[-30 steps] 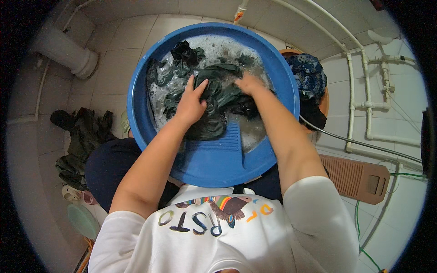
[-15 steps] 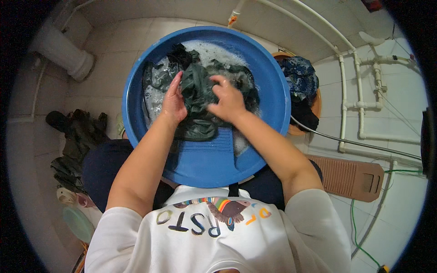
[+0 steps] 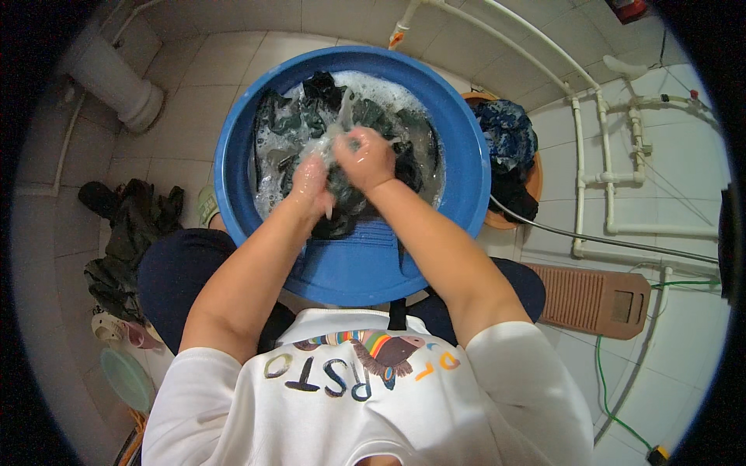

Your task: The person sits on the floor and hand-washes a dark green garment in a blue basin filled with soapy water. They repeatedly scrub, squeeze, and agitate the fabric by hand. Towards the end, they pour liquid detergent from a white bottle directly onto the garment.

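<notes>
A large blue basin (image 3: 233, 167) with sudsy water and wet dark green clothes (image 3: 377, 120) sits in front of me. Over its middle my two hands are close together, smeared by motion. My left hand (image 3: 312, 185) is low above the clothes, its fingers blurred. My right hand (image 3: 367, 159) is beside it, a little farther forward, with curled fingers. A pale, glassy streak of water or suds (image 3: 336, 133) rises between them; whether either hand grips cloth is unclear. A blue ridged washboard (image 3: 353, 252) slopes at the basin's near side, partly under the clothes.
An orange basin (image 3: 535, 182) of dark blue clothes (image 3: 505, 136) stands at the right, near white wall pipes (image 3: 579, 179). A brown washboard (image 3: 594, 299) lies on the tiles by a green cord (image 3: 602, 380). Dark clothes (image 3: 136, 233) and a pale green bowl (image 3: 127, 379) are at left.
My hands have come closer together, the right one moving left. A pale splash shows between them, and the dark green cloth that bulged up between them has dropped lower.
</notes>
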`<state>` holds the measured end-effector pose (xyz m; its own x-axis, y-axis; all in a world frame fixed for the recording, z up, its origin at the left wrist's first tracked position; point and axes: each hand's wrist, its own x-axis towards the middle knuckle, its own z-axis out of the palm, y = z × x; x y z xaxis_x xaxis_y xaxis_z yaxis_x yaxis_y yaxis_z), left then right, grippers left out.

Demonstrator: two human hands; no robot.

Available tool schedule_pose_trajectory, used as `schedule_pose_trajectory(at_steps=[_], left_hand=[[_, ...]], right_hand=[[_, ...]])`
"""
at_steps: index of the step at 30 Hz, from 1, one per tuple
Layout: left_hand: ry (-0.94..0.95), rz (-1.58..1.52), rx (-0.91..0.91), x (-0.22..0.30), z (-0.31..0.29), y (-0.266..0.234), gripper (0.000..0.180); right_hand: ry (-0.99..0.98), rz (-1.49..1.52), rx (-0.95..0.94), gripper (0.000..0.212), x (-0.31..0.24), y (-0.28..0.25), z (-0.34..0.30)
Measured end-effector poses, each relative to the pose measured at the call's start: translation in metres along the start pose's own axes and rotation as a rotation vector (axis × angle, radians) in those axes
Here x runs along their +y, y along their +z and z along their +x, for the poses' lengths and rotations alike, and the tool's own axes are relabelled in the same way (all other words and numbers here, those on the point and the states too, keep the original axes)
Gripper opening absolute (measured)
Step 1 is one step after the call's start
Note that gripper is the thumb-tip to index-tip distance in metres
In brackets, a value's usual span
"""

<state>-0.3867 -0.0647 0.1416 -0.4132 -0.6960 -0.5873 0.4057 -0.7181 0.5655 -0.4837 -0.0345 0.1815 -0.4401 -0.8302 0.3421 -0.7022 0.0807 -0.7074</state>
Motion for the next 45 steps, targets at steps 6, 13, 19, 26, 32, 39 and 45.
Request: schedule_pose_trajectory(at_steps=[6,13,19,26,32,39,45], left_hand=[[-0.122,0.127,-0.068,0.017,-0.009,-0.005,0.033],[-0.313,-0.06,-0.136,0.02,-0.017,0.025,0.058],[0.187,0.168,-0.067,0.026,-0.006,0.007,0.06],[0.323,0.869,-0.026,-0.001,0.029,-0.023,0.057],[0.221,0.328,-0.117,0.001,0.031,-0.018,0.048],[-0.058,-0.275,-0.271,0.018,0.011,0.011,0.043],[0.0,-0.121,-0.296,0.016,0.013,-0.003,0.037]], right_hand=[[-0.347,-0.001,-0.316,0.016,-0.03,-0.016,-0.032],[0.325,-0.019,-0.122,0.034,0.052,0.007,0.038],[0.385,-0.164,-0.346,0.066,0.116,-0.011,0.045],[1.083,0.071,-0.736,0.053,0.274,0.018,0.049],[0.581,-0.669,-0.451,0.022,0.183,0.0,0.039],[-0.446,-0.164,-0.297,0.027,0.023,-0.036,0.007],[-0.599,0.114,-0.334,0.03,-0.032,-0.031,-0.033]])
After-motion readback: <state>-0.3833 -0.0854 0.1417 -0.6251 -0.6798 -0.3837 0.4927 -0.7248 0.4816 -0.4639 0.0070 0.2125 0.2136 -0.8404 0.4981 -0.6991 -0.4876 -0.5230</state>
